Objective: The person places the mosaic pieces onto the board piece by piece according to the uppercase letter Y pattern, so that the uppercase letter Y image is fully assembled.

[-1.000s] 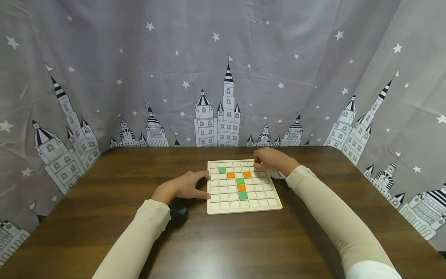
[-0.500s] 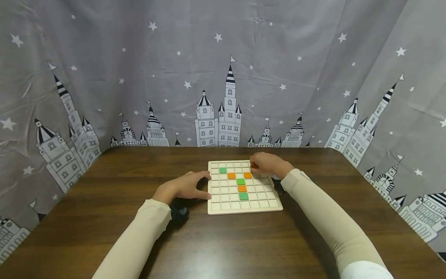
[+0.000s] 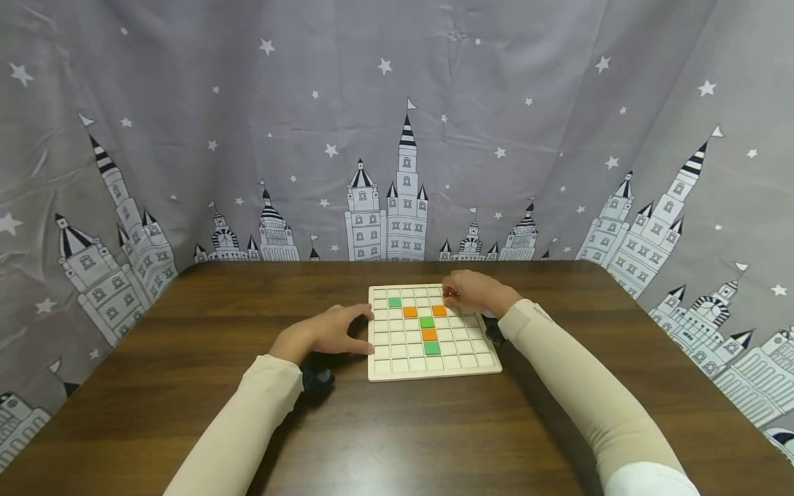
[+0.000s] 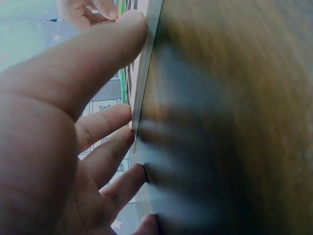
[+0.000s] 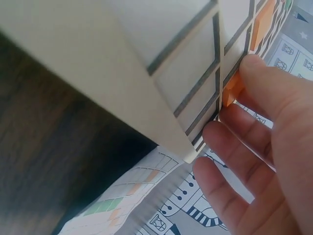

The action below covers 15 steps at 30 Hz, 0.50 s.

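Note:
A pale square grid board (image 3: 397, 368) lies on the table, with several green and orange tiles set in its cells. Among them are a green tile (image 3: 394, 302) near the far left corner and an orange tile (image 3: 429, 334) near the middle. My right hand (image 3: 476, 292) is at the far side of the board, pinching another orange tile (image 5: 234, 89) between thumb and fingers, right at a cell. The head view mostly hides that tile behind the fingers. My left hand (image 3: 331, 331) rests at the board's left edge, thumb and fingers spread, fingertips against the rim.
Brown wooden table (image 3: 384, 441) surrounds the board. A sheet printed with a grid of green and orange squares (image 5: 120, 200) shows past the board's edge in the right wrist view. Behind the table hangs a grey curtain (image 3: 285, 83) with castles and stars.
My right hand has moved a little left along the far side of the board with the orange tile, then nearly stopped. My left hand has stayed at the left edge.

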{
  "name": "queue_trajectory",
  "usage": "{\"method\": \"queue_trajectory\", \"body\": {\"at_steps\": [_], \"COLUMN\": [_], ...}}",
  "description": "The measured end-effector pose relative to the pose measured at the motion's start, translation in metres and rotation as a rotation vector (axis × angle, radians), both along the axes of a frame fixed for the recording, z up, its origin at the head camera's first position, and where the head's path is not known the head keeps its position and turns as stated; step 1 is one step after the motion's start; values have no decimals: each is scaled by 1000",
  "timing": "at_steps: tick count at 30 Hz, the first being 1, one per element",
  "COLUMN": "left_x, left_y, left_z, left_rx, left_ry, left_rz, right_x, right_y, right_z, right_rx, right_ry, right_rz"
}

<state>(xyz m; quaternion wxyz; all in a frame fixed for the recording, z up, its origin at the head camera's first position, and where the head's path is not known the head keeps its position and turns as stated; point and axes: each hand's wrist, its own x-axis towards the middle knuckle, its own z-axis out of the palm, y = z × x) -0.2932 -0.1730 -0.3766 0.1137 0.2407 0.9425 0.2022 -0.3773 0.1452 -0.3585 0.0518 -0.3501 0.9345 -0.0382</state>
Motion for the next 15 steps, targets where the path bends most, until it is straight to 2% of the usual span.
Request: {"method": "queue_trajectory", "body": {"at_steps": [10, 15], "left_x": [-1, -2], "left_y": [0, -2], "left_z": [-2, -2], "left_rx": [3, -1], "left_ry": [-3, 0], "left_rz": [6, 2], "right_x": [-4, -5], "right_y": [2, -1], "right_z": [-2, -2], "right_rx": [-22, -64], "right_ry": [-5, -21], "right_rz": [-7, -67]}}
